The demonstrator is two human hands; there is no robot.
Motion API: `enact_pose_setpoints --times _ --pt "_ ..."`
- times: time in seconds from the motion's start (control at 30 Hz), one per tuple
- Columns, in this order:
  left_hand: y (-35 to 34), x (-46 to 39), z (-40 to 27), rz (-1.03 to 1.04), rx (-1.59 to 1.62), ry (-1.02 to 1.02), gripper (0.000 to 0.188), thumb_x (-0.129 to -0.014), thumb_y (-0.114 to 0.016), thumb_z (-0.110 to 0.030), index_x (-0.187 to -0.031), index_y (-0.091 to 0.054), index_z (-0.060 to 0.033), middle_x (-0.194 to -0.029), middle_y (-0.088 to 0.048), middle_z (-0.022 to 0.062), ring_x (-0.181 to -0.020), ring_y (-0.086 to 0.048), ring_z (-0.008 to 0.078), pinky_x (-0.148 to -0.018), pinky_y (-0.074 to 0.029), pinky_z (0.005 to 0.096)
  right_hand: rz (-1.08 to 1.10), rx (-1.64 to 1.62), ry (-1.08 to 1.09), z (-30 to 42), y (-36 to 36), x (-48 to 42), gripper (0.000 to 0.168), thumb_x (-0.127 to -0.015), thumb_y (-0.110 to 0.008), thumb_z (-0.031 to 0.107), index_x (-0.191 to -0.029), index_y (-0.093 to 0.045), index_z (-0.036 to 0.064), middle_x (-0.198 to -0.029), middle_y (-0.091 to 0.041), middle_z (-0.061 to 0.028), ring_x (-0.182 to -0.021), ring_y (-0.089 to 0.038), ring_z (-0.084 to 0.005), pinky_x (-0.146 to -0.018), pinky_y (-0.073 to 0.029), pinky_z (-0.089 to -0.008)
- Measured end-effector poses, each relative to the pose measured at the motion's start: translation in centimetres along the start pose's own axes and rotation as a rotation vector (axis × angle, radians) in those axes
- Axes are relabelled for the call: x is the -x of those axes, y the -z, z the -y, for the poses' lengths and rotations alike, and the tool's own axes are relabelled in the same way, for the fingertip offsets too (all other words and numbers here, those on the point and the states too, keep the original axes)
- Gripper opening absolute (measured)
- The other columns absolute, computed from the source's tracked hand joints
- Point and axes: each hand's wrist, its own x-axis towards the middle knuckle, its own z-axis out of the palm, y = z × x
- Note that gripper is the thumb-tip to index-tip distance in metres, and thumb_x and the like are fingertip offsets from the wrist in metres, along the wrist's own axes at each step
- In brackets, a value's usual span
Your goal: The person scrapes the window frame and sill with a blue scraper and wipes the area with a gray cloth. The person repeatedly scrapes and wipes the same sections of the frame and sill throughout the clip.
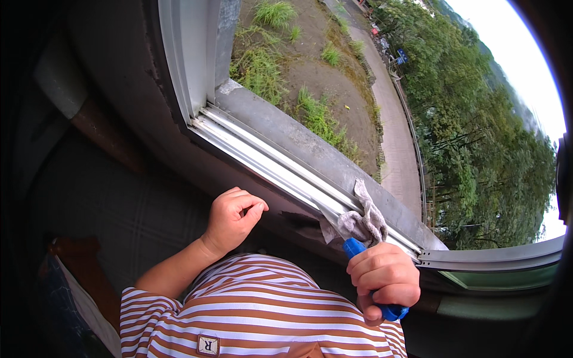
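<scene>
My right hand (385, 279) is closed around the blue handle of a tool with a flat, pale blade (331, 217); its exact kind is unclear. The blade points up and left over the white window track (286, 179). A crumpled grey cloth (367, 219) lies over the track just beyond the handle, one part hanging down the inner side. My left hand (235, 217) is raised below the sill, its fingers curled and thumb near the forefinger, with nothing visible in it.
A white window frame (197, 58) rises at the track's left end. Outside runs a grey ledge (291, 121), with soil, a road and trees below. Another window sash (492, 258) is at the right. An orange-brown wooden piece (85, 268) stands at lower left.
</scene>
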Motion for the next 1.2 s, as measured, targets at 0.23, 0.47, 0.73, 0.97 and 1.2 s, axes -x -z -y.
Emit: enact_pose_setpoints --times 0.23,0.47,0.73,0.97,1.2 --pt "-0.3 -0.1 0.0 0.016 0.000 0.015 0.007 -0.080 -0.063 -0.004 -0.076 -0.068 -0.0020 -0.064 -0.060 0.0045 -0.061 -0.050 0.0153 -0.056 -0.041 0.0275 0.122 -0.030 -0.115 -0.2 -1.1 0.1 0.023 -0.080 -0.071 0.006 -0.086 -0.050 -0.001 -0.070 -0.053 -0.0123 -0.054 -0.054 -0.0234 -0.050 -0.051 -0.0334" --pt "-0.1 -0.1 0.2 0.027 -0.017 0.042 0.007 -0.080 -0.062 -0.003 -0.076 -0.068 -0.0017 -0.065 -0.061 0.0048 -0.062 -0.051 0.0155 -0.057 -0.042 0.0274 0.195 -0.033 -0.061 -0.7 -1.2 0.6 0.023 -0.081 -0.071 0.008 -0.084 -0.050 0.000 -0.071 -0.053 -0.0117 -0.056 -0.055 -0.0232 -0.051 -0.052 -0.0331" --pt "-0.3 -0.2 0.1 0.016 -0.039 0.018 0.004 -0.078 -0.064 -0.003 -0.077 -0.067 -0.0016 -0.063 -0.060 0.0067 -0.059 -0.051 0.0189 -0.055 -0.042 0.0300 0.127 -0.043 0.012 -1.6 -2.3 1.2 0.025 -0.084 -0.069 0.012 -0.083 -0.048 -0.001 -0.071 -0.055 -0.0134 -0.055 -0.056 -0.0243 -0.050 -0.052 -0.0349" --pt "-0.2 0.0 -0.2 0.072 -0.053 0.087 0.006 -0.079 -0.062 -0.002 -0.076 -0.068 -0.0015 -0.069 -0.064 0.0067 -0.065 -0.055 0.0184 -0.060 -0.045 0.0295 0.084 0.009 0.116 -2.4 -3.4 1.3 0.022 -0.080 -0.070 0.008 -0.081 -0.051 -0.002 -0.065 -0.052 -0.0108 -0.050 -0.051 -0.0198 -0.044 -0.045 -0.0285" --pt "-0.5 0.0 0.0 0.054 -0.057 0.040 0.005 -0.079 -0.064 -0.004 -0.077 -0.068 -0.0018 -0.066 -0.062 0.0061 -0.060 -0.052 0.0183 -0.056 -0.043 0.0298 0.113 0.003 0.041 -2.6 -2.9 0.9 0.024 -0.082 -0.071 0.011 -0.084 -0.049 0.000 -0.069 -0.054 -0.0115 -0.053 -0.054 -0.0219 -0.047 -0.048 -0.0316"
